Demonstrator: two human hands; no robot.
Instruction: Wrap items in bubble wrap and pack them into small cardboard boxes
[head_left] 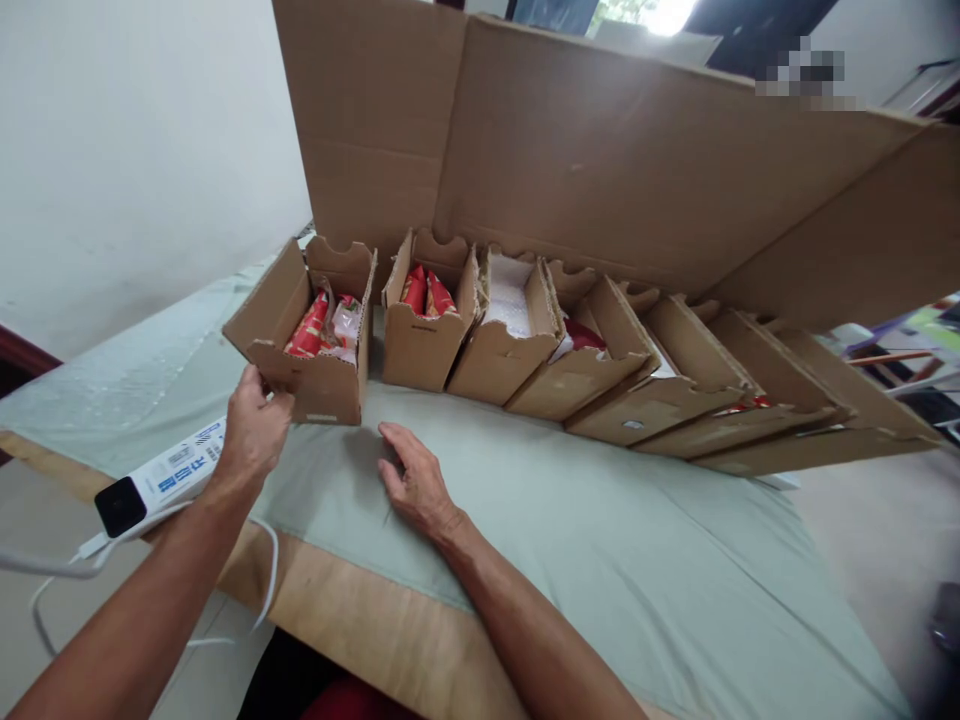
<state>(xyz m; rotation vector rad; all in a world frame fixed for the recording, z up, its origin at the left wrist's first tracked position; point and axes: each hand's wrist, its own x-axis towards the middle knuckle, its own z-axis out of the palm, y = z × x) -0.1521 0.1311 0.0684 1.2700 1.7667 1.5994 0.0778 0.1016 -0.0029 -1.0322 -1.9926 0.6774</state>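
Observation:
My left hand (257, 418) has its fingers curled at the lower front left corner of an open cardboard box (322, 388). Part of those fingers is hidden against the box wall. Inside the box lie red packets (309, 328) and a pinkish clear packet (346, 322). My right hand (415, 478) is apart from the box, just over the green cloth, fingers loosely extended and holding nothing. To the right of this box, across a narrow gap, stands another open box (422, 350) with red packets (428, 293) in it.
More open cardboard boxes (491, 367) stand in a row to the right. A tall cardboard panel (585, 150) rises behind them. A white power strip (174, 468) with a cable (271, 570) lies by the wooden table edge (375, 610). Pale green cloth (600, 540) covers the table.

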